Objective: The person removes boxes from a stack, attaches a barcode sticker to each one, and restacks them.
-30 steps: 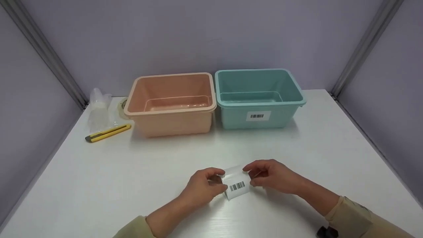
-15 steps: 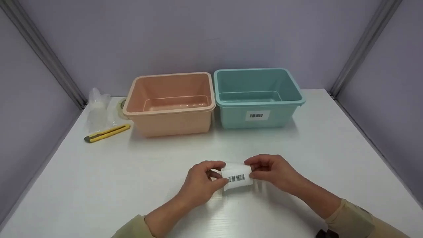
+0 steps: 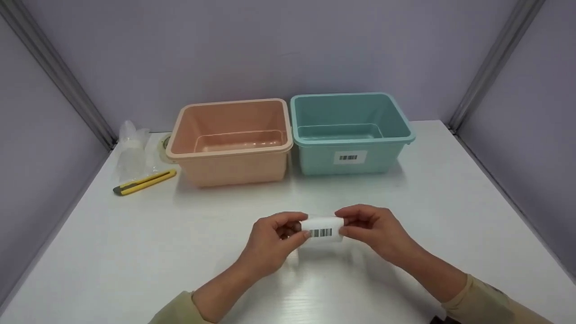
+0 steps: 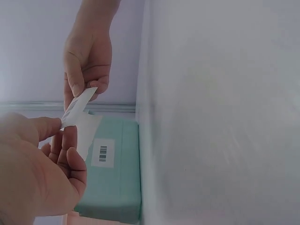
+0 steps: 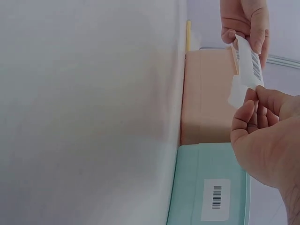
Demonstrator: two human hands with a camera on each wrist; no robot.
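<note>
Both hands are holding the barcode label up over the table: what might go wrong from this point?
1. The white barcode label is pinched only at its ends by the left hand and the right hand; in the wrist views it curves, so it may fold and stick to itself.
2. The teal plastic bin already carries a barcode sticker, while no label shows on the peach plastic bin; a mix-up would likely double-label one.
</note>
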